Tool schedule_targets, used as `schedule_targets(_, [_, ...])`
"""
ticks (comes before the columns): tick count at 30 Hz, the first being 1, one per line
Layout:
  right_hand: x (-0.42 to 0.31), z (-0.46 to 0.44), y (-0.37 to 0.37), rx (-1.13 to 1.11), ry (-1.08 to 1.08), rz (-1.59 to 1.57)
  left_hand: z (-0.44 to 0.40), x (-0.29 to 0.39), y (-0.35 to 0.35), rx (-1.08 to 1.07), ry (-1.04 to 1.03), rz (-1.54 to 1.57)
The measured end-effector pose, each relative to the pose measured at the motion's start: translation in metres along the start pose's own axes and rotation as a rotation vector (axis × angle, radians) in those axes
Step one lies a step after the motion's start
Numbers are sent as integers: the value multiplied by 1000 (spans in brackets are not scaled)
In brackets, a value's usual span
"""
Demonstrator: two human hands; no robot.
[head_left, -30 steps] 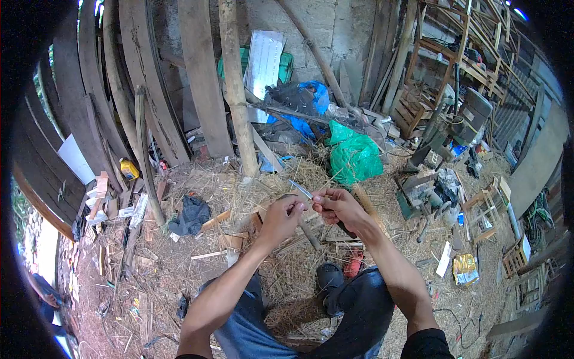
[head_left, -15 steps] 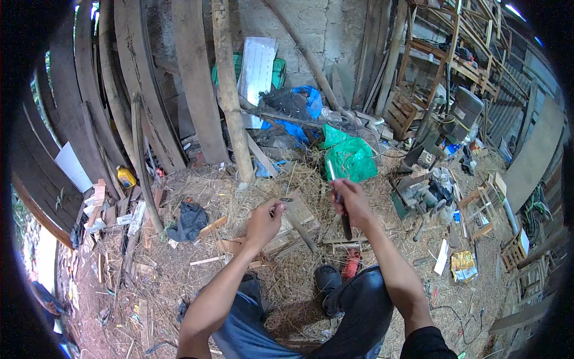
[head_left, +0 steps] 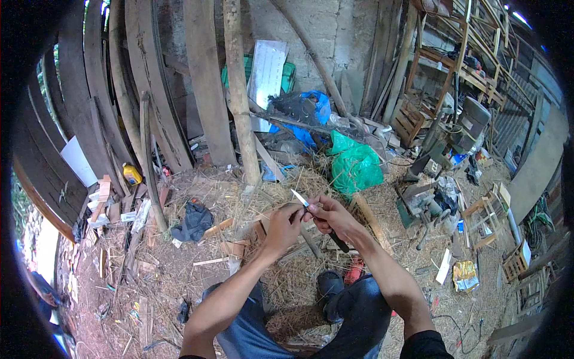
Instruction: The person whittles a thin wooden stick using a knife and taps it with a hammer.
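My right hand (head_left: 330,214) is wrapped round a knife (head_left: 300,198) with a dark handle; its pale blade points up and to the left. Close beside the blade, my left hand (head_left: 286,226) is closed in a pinch, its fingertips near those of my right hand. Whatever the left fingers hold is too small to make out. Both hands are above the straw-covered ground, in front of my knees.
A green plastic bag (head_left: 357,169) lies beyond my hands, near a wooden post (head_left: 239,96). Dark crumpled plastic (head_left: 194,222) is on the left, a red object (head_left: 354,270) by my foot. Machinery (head_left: 472,122) and a gold packet (head_left: 465,276) are at the right.
Half a second ago my hands were apart with the blade upright. Now they are together again, and the blade tilts left beside my left fingers.
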State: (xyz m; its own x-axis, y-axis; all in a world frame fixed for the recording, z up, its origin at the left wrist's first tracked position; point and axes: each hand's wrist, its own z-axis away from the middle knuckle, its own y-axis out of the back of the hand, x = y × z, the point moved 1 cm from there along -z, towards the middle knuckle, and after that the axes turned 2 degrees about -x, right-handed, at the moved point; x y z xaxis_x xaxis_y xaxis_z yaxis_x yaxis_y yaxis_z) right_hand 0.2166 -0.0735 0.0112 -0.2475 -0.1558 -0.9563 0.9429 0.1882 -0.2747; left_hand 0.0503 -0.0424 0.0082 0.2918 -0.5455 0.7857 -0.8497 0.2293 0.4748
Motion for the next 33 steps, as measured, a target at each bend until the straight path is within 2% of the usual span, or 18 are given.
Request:
schedule_targets(6, [0, -3, 12, -24, -35, 1, 3, 6, 0, -68, 109, 37])
schedule_targets(8, [-2, -2, 17, -29, -58, -7, 3, 7, -2, -17, -1, -2])
schedule_targets(13, [-4, 2, 19, 0, -82, -9, 8, 25, 1, -24, -21, -66])
schedule_targets(19, [-8, 11, 43, 152, -100, -23, 17, 17, 5, -23, -78, -122])
schedule_targets(24, [-2, 17, 85, 430, 36, -149, 19, -5, 12, 37, -166, -90])
schedule_targets(25, [-3, 19, 83, 432, 37, -146, 17, -3, 15, -32, -24, -99])
schedule_targets(26, [-4, 21, 79, 414, 84, -102, 16, -2, 17, -97, 118, -110])
schedule_targets(29, [-15, 23, 38, 340, 128, -55, 12, -5, 11, -20, 51, -49])
schedule_targets(30, [-20, 25, 19, 255, 106, -3, 9, -9, 9, -18, 49, -48])
schedule_targets(32, [-18, 21, -1, 175, 88, 47, 3, -15, 4, -156, 151, 271])
schedule_targets(33, [-14, 18, -9, 50, 73, 46, 2, -8, 6, -159, 148, 268])
